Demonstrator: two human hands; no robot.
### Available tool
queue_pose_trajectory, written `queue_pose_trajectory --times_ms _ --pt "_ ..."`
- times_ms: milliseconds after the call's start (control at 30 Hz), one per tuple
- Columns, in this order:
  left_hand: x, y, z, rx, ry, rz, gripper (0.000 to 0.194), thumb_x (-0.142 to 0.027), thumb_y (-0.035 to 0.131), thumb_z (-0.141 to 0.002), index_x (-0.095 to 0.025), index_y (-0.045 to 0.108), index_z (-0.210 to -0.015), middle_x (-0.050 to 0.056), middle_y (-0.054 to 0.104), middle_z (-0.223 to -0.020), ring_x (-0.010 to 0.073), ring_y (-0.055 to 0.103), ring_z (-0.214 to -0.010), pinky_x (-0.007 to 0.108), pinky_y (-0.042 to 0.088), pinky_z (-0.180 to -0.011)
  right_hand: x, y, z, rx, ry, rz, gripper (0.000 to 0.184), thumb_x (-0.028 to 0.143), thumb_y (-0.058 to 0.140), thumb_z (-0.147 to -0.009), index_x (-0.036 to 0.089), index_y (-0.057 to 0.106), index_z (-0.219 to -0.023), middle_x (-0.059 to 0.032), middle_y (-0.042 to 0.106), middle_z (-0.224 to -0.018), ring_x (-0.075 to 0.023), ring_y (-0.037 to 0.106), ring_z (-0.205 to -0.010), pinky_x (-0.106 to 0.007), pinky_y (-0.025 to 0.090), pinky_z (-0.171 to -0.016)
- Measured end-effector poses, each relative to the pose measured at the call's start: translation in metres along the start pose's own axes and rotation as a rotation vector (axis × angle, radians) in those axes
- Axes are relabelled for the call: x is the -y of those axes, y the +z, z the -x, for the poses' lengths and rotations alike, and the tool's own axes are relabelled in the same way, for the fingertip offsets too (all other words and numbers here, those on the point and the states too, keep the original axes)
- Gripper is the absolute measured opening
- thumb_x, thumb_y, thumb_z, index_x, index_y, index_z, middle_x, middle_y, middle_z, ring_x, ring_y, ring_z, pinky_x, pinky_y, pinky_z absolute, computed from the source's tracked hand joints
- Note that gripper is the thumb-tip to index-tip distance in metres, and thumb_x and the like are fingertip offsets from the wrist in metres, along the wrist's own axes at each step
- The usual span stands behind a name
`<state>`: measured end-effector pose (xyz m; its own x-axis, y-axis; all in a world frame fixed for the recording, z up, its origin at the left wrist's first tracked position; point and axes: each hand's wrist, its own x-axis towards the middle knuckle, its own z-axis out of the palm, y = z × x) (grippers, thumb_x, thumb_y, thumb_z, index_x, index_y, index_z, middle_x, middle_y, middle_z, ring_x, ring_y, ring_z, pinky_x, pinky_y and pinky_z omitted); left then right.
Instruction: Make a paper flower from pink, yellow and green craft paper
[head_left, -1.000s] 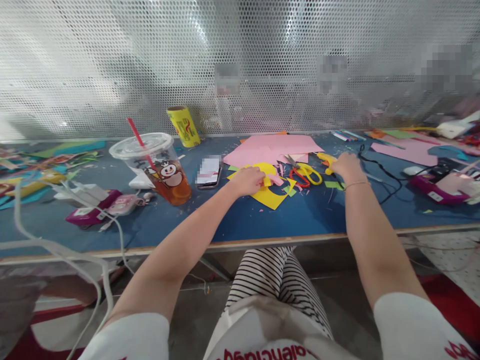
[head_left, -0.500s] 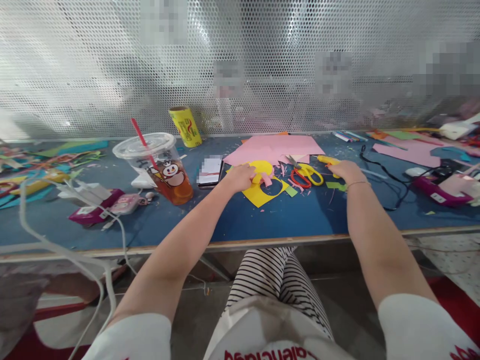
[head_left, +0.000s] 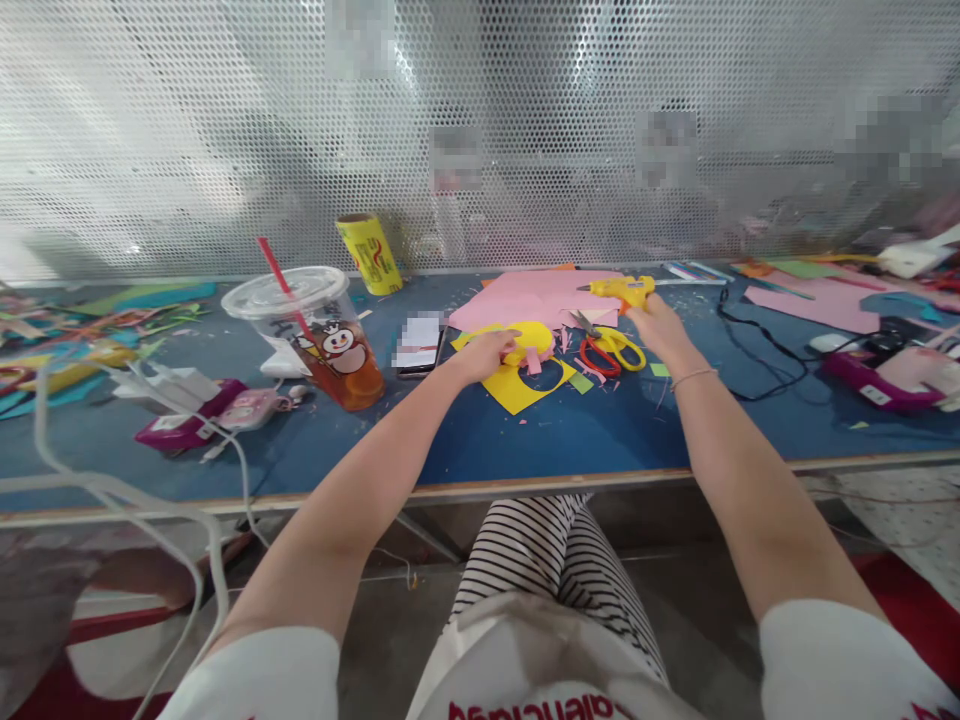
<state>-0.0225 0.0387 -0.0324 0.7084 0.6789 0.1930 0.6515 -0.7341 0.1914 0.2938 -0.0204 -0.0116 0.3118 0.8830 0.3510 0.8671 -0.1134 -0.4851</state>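
Note:
In my right hand is a yellow glue gun, raised over the desk with its nozzle toward the left. My left hand has its fingers closed on the edge of a yellow paper disc with small pink strips attached. Under the disc lies a yellow sheet with a round hole cut in it. Scissors with red and yellow handles rest between my hands. Behind them spreads a large pink sheet.
A drink cup with a red straw stands left of a phone. Near the mesh wall is a yellow roll. Purple power strips sit at both sides, with a black cord at right. Paper scraps are scattered about.
My right hand has lifted the glue gun off the desk and moved it up and left, turning its nozzle leftward. My left hand stays on the yellow disc.

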Motion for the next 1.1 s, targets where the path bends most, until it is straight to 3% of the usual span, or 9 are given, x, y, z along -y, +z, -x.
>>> queue_pose_trajectory --times_ms 200,300,433,567,833,1100 --pt "-0.010 -0.012 0.000 -0.090 -0.112 0.139 0.041 -0.009 0.039 -0.074 -0.017 0.054 -0.111 0.007 0.061 -0.115 0.0162 0.057 -0.104 0.027 0.046 -0.088 0.041 0.012 0.023 -0.054 -0.167 -0.035 0.055 0.051 0.056 -0.072 0.011 0.056 -0.110 -0.0167 0.065 -0.103 -0.0290 0.060 -0.095 -0.037 0.047 -0.079" --pt "-0.020 -0.017 0.002 -0.192 -0.105 0.080 0.025 -0.024 0.045 -0.076 -0.015 0.058 -0.096 0.008 0.062 -0.101 0.0185 0.057 -0.094 0.031 0.046 -0.084 0.048 0.018 0.028 -0.033 -0.277 -0.014 0.045 0.038 0.057 -0.072 0.012 0.057 -0.109 -0.0151 0.066 -0.099 -0.0273 0.062 -0.091 -0.035 0.048 -0.077" --pt "-0.027 -0.015 0.003 -0.161 -0.113 -0.029 0.028 -0.038 0.055 -0.070 -0.014 0.058 -0.084 0.009 0.062 -0.090 0.0191 0.058 -0.082 0.031 0.046 -0.075 0.048 0.026 0.029 0.031 -0.328 0.059 0.033 0.032 0.054 -0.073 0.014 0.062 -0.099 -0.0131 0.068 -0.089 -0.0248 0.064 -0.082 -0.030 0.048 -0.071" --pt "-0.026 -0.011 0.002 -0.123 -0.145 -0.018 0.020 -0.031 0.053 -0.071 -0.014 0.060 -0.079 0.008 0.065 -0.085 0.0175 0.059 -0.076 0.028 0.046 -0.067 0.050 0.028 0.031 0.075 -0.376 0.152 0.027 0.033 0.051 -0.075 0.014 0.065 -0.089 -0.0126 0.069 -0.084 -0.0234 0.064 -0.077 -0.029 0.047 -0.069" --pt "-0.027 -0.012 0.001 -0.131 -0.233 0.089 0.019 -0.027 0.051 -0.071 -0.014 0.065 -0.073 0.005 0.069 -0.079 0.0157 0.061 -0.076 0.024 0.045 -0.064 0.058 0.027 0.036 0.108 -0.451 0.250 0.033 0.034 0.049 -0.077 0.011 0.062 -0.098 -0.0165 0.068 -0.093 -0.0283 0.064 -0.084 -0.032 0.046 -0.071" --pt "-0.027 -0.010 0.000 -0.181 -0.256 0.138 0.021 -0.024 0.050 -0.068 -0.013 0.067 -0.073 0.005 0.069 -0.078 0.0153 0.061 -0.074 0.023 0.044 -0.063 0.062 0.028 0.037 0.097 -0.480 0.347 0.040 0.031 0.045 -0.081 0.011 0.056 -0.114 -0.0144 0.067 -0.100 -0.0261 0.063 -0.090 -0.030 0.044 -0.073"
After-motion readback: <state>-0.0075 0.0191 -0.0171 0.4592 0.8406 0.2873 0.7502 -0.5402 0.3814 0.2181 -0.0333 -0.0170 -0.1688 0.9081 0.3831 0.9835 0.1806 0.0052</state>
